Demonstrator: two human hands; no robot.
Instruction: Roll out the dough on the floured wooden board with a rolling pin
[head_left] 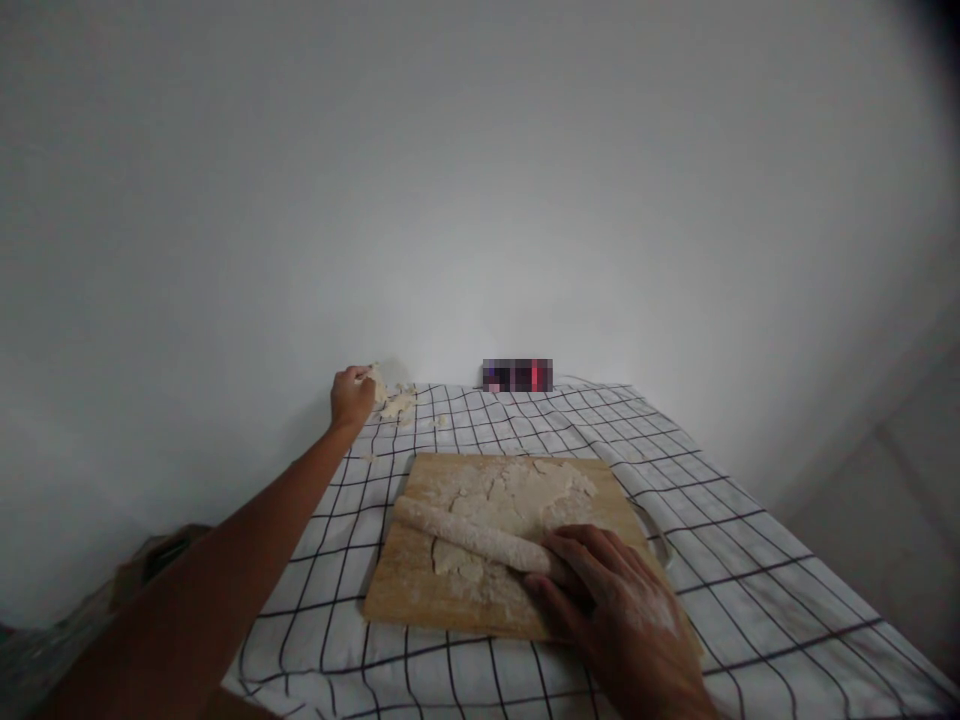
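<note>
A wooden board [390,597] lies on the table with a cracked, flattened sheet of dough [517,497] on it. Across the dough rests a flour-coated rolling pin [472,537], slanting down to the right. My right hand [604,580] is closed around the pin's right end and dusted with flour. Far off at the table's back left corner, my left hand [352,396] pinches a pale piece of dough [377,384]. Just beside it, more torn dough scraps [399,404] lie on the cloth.
A white checked tablecloth [322,590] covers the table, which meets a plain wall [480,200] at the back. Against that wall sits a small blurred dark and red object [517,375]. Part of a pale rounded rim [660,545] shows at the board's right edge.
</note>
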